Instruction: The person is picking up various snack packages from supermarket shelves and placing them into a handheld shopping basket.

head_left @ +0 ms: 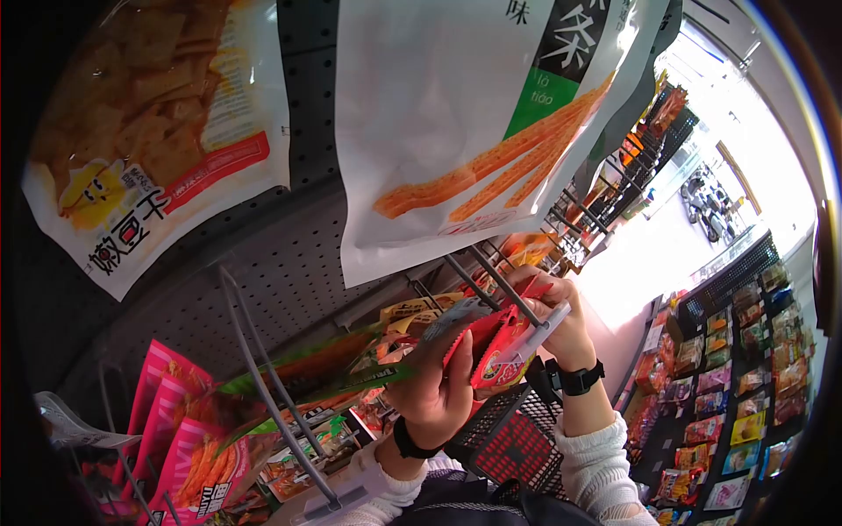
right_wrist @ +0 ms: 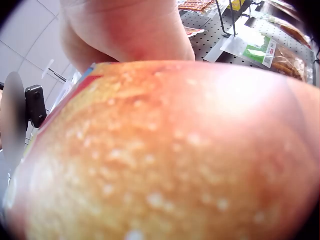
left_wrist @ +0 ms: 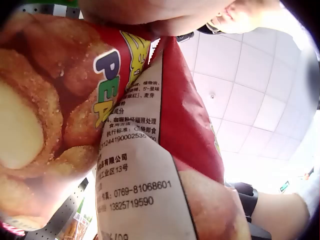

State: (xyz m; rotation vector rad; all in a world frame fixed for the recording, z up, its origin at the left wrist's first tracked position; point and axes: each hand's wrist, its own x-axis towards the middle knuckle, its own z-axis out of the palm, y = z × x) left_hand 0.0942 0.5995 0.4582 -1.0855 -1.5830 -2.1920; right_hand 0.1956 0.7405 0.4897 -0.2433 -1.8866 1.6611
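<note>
At the front end of a metal display hook [head_left: 509, 289], both hands are on red snack bags [head_left: 498, 344]. The left hand [head_left: 434, 390] pinches a bag's top edge between thumb and fingers. The right hand [head_left: 566, 316] grips the bags' upper part beside the hook's clear price-tag holder [head_left: 551, 326]. In the left wrist view, the left hand [left_wrist: 155, 15] is above a bag lettered PEA [left_wrist: 107, 75] and a second bag's printed back [left_wrist: 140, 175]. A snack bag [right_wrist: 150, 150] fills most of the right wrist view below the right hand [right_wrist: 130, 30], whose fingertips are hidden.
Large hanging packs, one white [head_left: 438, 131] and one clear-fronted [head_left: 158, 114], are close overhead against a perforated shelf panel [head_left: 289, 254]. Pink packs [head_left: 193, 456] hang at lower left. A dark shopping basket [head_left: 517, 447] is below the hands. Another snack rack [head_left: 737, 377] lines the right side.
</note>
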